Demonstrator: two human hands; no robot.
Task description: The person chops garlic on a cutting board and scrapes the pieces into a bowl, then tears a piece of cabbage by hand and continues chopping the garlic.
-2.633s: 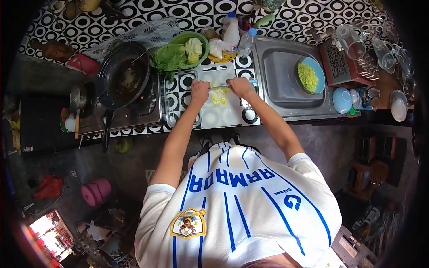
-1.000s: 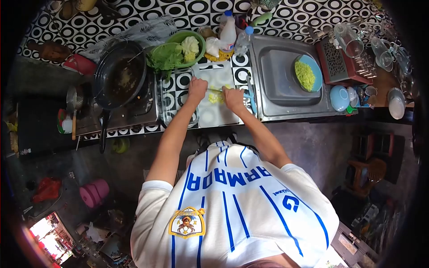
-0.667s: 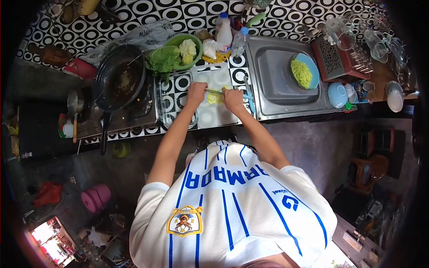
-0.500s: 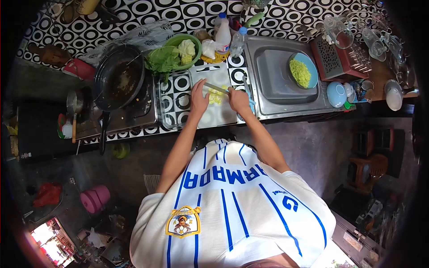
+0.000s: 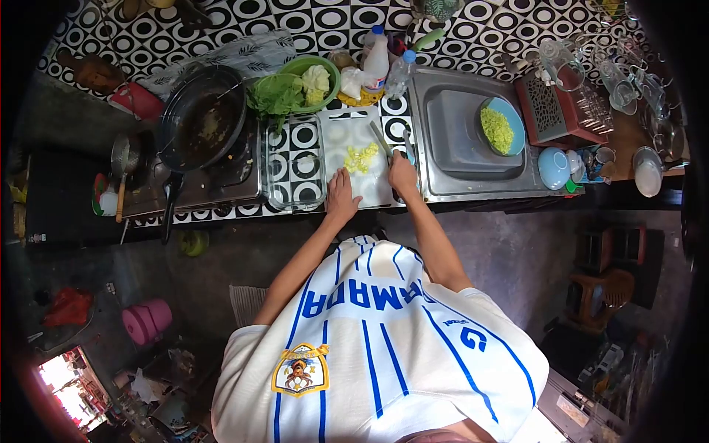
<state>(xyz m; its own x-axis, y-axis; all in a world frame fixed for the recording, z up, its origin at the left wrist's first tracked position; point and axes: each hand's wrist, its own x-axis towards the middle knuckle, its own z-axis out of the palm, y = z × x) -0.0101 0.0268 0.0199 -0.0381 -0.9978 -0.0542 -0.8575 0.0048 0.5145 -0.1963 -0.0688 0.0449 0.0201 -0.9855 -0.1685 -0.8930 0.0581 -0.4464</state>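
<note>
A white cutting board (image 5: pixel 375 193) lies on the counter with a small pile of chopped pale-yellow cabbage (image 5: pixel 361 158) in its middle. My right hand (image 5: pixel 402 174) is wrapped round the handle of a knife (image 5: pixel 379 138) at the board's right side. The blade points away from me and slightly left, to the right of the pile. My left hand (image 5: pixel 341 196) rests on the board's near left part. Its fingers are stretched out and its thumb stands apart, with the fingertips just below the cabbage pieces.
A green basin (image 5: pixel 334 71) with leafy greens and cabbage stands behind the board, beside bottles (image 5: pixel 377 65). Left are a glass dish (image 5: pixel 295 201) and a black wok (image 5: pixel 201 122). In the sink (image 5: pixel 450 184) to the right sits a blue bowl (image 5: pixel 517 118) of shredded cabbage.
The knife has swung from lying crosswise above the cabbage to pointing away at the right. My left hand has left the blade's tip area and come down to the board's near side.
</note>
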